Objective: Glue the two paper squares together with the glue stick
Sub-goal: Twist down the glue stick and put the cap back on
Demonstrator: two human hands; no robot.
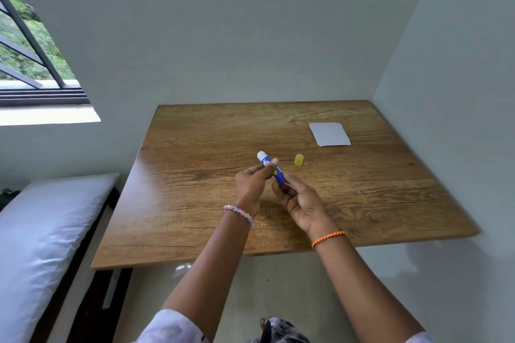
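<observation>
Both hands hold a blue glue stick (267,161) above the middle of the wooden table (195,203). Its white glue tip is bare and points up and to the left. My left hand (252,185) pinches the stick's upper body. My right hand (302,203) grips its lower end, which its fingers hide. The yellow cap (298,159) stands on the table just right of the stick. White paper squares (329,134) lie flat at the table's far right; they look stacked, and I cannot tell the two apart.
The table sits in a corner, with walls behind it and along its right side. A bed with a white pillow (47,231) lies low on the left. A barred window (30,58) is at the upper left.
</observation>
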